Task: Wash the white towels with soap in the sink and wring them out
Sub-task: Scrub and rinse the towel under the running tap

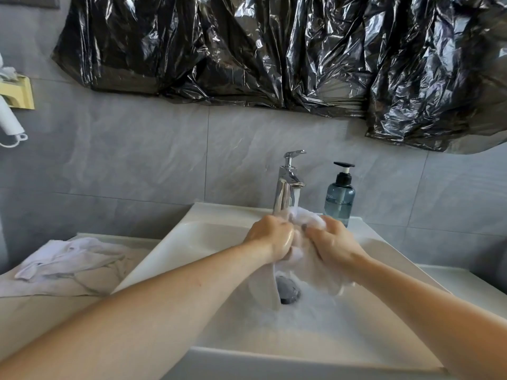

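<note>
A wet white towel [307, 267] is bunched between both hands over the white sink [208, 237], under the chrome faucet [288, 185], whose water is running onto the cloth. My left hand [274, 234] grips the towel's left side and my right hand [332, 239] grips its right side. The towel's loose ends hang down toward the dark drain [286, 290]. A blue soap pump bottle [340, 196] stands right of the faucet. Another white towel [71, 256] lies crumpled on the counter to the left of the sink.
Grey tiled wall behind the sink, with black plastic sheeting [274, 50] covering its upper part. A yellow holder [19, 93] with a white hair dryer [9, 119] hangs on the wall at far left. The marbled counter [55, 289] extends left of the basin.
</note>
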Demonstrator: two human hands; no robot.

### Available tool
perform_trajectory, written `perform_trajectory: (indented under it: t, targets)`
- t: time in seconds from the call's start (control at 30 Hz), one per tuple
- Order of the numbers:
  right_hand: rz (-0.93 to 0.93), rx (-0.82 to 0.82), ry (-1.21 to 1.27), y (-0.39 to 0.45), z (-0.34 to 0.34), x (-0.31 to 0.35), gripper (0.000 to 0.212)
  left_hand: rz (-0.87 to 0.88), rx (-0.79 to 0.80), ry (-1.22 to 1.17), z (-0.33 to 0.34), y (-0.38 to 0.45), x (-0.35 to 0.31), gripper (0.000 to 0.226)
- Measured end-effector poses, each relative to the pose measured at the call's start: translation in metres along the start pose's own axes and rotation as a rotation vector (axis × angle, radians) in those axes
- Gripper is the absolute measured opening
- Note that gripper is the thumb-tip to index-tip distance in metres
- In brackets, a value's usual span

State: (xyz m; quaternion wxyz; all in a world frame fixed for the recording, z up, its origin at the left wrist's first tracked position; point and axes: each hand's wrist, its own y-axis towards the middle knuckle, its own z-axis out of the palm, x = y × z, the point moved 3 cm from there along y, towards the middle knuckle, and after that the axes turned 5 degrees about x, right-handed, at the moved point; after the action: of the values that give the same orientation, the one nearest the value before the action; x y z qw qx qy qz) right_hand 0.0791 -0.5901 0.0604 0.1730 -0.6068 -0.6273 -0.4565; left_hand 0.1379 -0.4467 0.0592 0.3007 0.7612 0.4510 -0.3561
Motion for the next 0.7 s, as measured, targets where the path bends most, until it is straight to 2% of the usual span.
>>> perform_trajectory:
  t: [0.07, 0.13, 0.2, 0.3, 0.37, 0.47, 0.53, 0.6, 0.7]
  targets:
    - [-0.093, 0.056, -0.015, -0.006, 0.009, 0.017, 0.023, -0.078, -0.009, 0.028, -0.008, 0.004, 0.009, 0.055]
    - [-0.132, 0.08, -0.039, -0.003, 0.018, 0.024, 0.029, -0.056, -0.019, 0.027, -0.018, 0.007, 0.014, 0.067]
    - [-0.148, 0.015, -0.112, 0.007, 0.019, 0.02, 0.031, 0.045, -0.017, 0.028, -0.022, 0.007, 0.011, 0.054]
    - [-0.012, -0.088, -0.182, 0.015, 0.003, 0.006, 0.026, 0.145, 0.029, -0.039, -0.016, 0.006, 0.004, 0.03]
    - [0.063, -0.133, -0.21, 0.015, -0.008, -0.002, 0.02, 0.172, 0.031, 0.064, -0.012, 0.006, -0.001, 0.03]
    - [0.083, -0.226, -0.228, 0.008, -0.024, -0.004, 0.016, 0.23, -0.129, 0.372, -0.018, 0.003, -0.003, 0.02]
    - [0.063, -0.238, -0.237, 0.004, -0.031, -0.002, 0.012, 0.284, -0.207, 0.497, -0.024, 0.004, 0.001, 0.015]
    - [0.052, -0.227, -0.244, 0.003, -0.032, 0.001, 0.003, 0.315, -0.206, 0.494, -0.03, 0.004, 0.005, 0.014]
    - [0.01, -0.226, -0.263, 0.004, -0.027, 0.006, 0.008, 0.357, -0.226, 0.468, -0.035, 0.006, 0.004, 0.021]
